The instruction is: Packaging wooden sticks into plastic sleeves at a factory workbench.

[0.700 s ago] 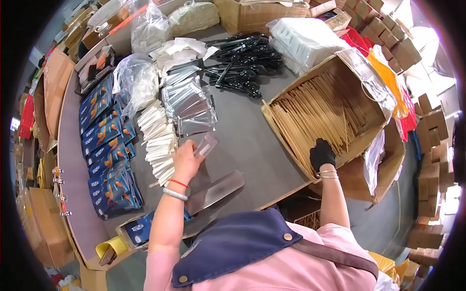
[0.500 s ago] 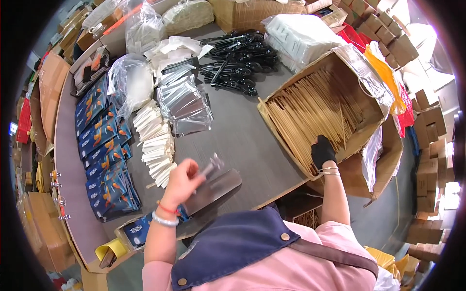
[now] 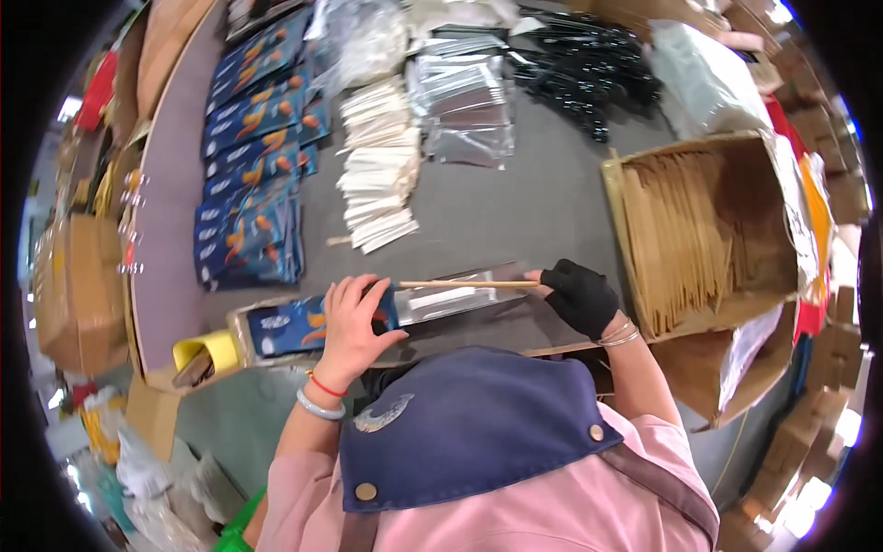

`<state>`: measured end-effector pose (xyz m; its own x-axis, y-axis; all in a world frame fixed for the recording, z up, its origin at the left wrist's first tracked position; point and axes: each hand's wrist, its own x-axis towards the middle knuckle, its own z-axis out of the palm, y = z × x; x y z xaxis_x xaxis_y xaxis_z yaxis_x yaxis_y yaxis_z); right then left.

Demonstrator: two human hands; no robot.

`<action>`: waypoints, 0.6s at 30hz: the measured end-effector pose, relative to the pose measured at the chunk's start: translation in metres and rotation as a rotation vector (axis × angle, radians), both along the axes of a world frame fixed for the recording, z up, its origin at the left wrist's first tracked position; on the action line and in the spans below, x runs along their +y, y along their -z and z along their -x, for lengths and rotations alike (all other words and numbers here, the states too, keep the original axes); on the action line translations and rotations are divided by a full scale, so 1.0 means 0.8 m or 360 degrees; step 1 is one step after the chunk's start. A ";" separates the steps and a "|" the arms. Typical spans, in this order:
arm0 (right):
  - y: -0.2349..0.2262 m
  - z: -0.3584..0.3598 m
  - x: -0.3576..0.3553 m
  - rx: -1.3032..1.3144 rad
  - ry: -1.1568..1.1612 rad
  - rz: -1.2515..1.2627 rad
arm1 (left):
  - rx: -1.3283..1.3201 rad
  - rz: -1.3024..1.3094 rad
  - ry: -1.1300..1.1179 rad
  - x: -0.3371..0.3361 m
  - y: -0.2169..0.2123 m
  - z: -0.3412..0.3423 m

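The slim wooden stick [image 3: 467, 284], probably light, stiff and best held by one end, is pinched by the right hand [image 3: 579, 296]; near its other end, the left hand's fingers [image 3: 353, 293] spread over a blue packet [image 3: 287, 328].

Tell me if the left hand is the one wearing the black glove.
No, the black glove is on the right hand; the left hand is bare.

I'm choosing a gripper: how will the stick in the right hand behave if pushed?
Likely stiff: the stick runs straight out from the right hand. Probably light, being so slender. It might roll if round, but its cross-section is unclear.
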<state>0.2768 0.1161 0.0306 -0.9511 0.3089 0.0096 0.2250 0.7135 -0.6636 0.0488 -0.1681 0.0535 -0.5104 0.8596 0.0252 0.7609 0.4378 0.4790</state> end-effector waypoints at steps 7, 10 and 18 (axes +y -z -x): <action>0.009 0.054 -0.025 -0.0175 -0.0251 -0.0383 | 0.0034 -0.0067 0.0036 -0.009 0.010 -0.008; 0.019 0.098 -0.063 0.0110 -0.0377 -0.0185 | 0.0024 -0.0081 0.0090 0.018 0.015 -0.017; 0.054 0.103 -0.078 0.0147 0.0238 0.0421 | 0.0134 -0.0048 0.0103 0.039 0.023 -0.020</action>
